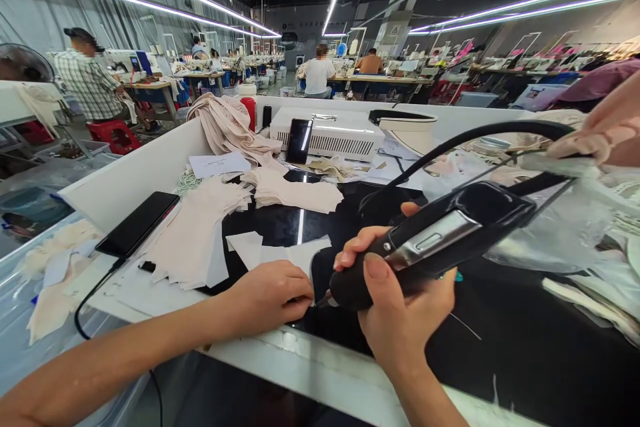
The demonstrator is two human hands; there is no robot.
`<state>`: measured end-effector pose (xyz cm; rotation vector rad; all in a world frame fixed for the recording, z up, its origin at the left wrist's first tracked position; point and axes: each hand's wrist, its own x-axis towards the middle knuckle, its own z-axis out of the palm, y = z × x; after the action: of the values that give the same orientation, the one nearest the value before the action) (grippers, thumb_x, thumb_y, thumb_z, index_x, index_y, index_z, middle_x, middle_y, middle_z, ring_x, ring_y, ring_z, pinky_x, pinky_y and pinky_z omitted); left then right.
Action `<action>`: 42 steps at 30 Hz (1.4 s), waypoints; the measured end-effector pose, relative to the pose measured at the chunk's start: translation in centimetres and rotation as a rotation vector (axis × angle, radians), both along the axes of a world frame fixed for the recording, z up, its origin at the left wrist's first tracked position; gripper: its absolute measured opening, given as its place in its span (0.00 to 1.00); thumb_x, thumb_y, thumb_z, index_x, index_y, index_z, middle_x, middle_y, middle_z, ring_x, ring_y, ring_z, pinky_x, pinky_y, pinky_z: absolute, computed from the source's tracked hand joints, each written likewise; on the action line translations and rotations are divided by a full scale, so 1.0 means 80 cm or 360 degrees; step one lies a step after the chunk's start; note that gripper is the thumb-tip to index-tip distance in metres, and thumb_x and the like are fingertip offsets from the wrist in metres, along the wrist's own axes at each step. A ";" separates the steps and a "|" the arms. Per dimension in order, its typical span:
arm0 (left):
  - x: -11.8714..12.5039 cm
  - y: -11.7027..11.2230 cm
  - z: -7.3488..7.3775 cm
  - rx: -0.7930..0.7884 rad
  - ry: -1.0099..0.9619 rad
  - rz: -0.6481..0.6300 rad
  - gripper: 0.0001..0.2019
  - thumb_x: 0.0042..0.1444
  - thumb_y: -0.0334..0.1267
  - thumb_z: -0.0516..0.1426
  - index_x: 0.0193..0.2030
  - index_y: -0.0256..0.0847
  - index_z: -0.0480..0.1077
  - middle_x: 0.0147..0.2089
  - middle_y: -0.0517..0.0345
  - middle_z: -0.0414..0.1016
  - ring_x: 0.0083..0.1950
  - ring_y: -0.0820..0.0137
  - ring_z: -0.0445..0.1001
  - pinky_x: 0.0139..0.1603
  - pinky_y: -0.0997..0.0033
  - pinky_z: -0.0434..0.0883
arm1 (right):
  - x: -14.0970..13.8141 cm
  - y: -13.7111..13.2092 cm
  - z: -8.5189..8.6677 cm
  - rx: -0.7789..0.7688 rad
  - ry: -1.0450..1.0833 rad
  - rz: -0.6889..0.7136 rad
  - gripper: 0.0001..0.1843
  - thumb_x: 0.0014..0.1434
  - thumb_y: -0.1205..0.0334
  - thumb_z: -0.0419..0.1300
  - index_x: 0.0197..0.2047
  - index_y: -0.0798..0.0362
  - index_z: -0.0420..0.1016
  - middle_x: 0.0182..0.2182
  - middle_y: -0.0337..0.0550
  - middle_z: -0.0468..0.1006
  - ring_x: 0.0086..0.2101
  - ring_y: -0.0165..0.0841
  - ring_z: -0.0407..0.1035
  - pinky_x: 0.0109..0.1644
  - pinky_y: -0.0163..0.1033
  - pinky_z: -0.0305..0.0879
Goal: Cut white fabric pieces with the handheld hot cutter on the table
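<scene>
Though aslant, tool (435, 240) in right hand (407, 317)

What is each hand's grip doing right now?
Left hand: fingers curled by the pale cut piece; whether it pinches it cannot be told.
Right hand: closed, holding the black handheld tool.

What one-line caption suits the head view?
Right hand grips a black handheld tool; left hand at a pale piece.

One head-worn camera looks forward and down over the nearby worktable (500, 360).
</scene>
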<state>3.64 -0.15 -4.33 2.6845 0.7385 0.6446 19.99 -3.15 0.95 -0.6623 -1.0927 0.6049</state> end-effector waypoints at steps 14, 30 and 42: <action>-0.002 0.001 -0.002 -0.0107 -0.0112 -0.0009 0.04 0.64 0.28 0.60 0.40 0.38 0.76 0.43 0.56 0.81 0.44 0.68 0.79 0.50 0.71 0.72 | -0.004 0.007 -0.006 0.0014 -0.0019 -0.0054 0.29 0.61 0.59 0.71 0.62 0.43 0.66 0.33 0.33 0.77 0.25 0.29 0.72 0.31 0.38 0.74; -0.003 0.007 0.001 -0.0220 -0.0145 0.0074 0.02 0.67 0.33 0.62 0.41 0.37 0.76 0.45 0.55 0.77 0.48 0.66 0.75 0.54 0.68 0.71 | -0.007 0.006 -0.005 0.0036 -0.0009 -0.0041 0.29 0.60 0.62 0.72 0.61 0.43 0.67 0.33 0.34 0.77 0.26 0.29 0.71 0.30 0.38 0.73; -0.002 0.008 -0.003 0.0060 -0.0032 -0.0055 0.06 0.71 0.28 0.54 0.44 0.38 0.73 0.42 0.55 0.77 0.44 0.67 0.75 0.50 0.69 0.71 | -0.006 0.006 -0.005 0.0099 -0.0014 -0.0003 0.28 0.61 0.66 0.70 0.61 0.41 0.69 0.34 0.33 0.78 0.26 0.28 0.72 0.30 0.36 0.74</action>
<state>3.50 0.51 -4.59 2.7146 0.6797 0.6830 19.51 -2.65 0.51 -0.6124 -1.1151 0.5647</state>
